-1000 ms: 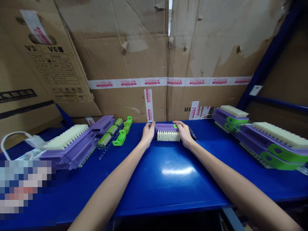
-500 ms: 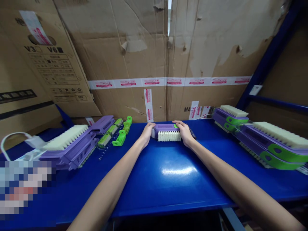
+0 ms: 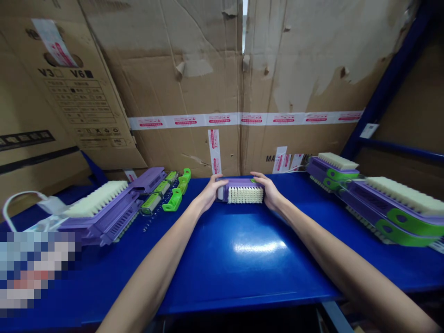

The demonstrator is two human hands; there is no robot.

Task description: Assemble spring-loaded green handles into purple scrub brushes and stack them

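A purple brush (image 3: 245, 194) with cream bristles facing me and a bit of green at its right end is at the back middle of the blue surface. My left hand (image 3: 210, 192) grips its left end, thumb over the top edge. Around the right end my right hand (image 3: 271, 190) is closed, with its fingers reaching over the top near the green part. The far side of the brush and the fingertips behind it are hidden.
At left lie purple housings with bristles (image 3: 99, 199), green-yellow blocks (image 3: 156, 199) and bright green end pieces (image 3: 172, 200). More purple-green brushes (image 3: 388, 203) are stacked at right. A white plug with cable (image 3: 52, 202) is far left. Cardboard (image 3: 180, 92) stands behind the blue table (image 3: 249, 273).
My left thumb has come over the brush's top edge. My right hand has shifted slightly toward the brush's right end, and the dark thing beside it is no longer seen.
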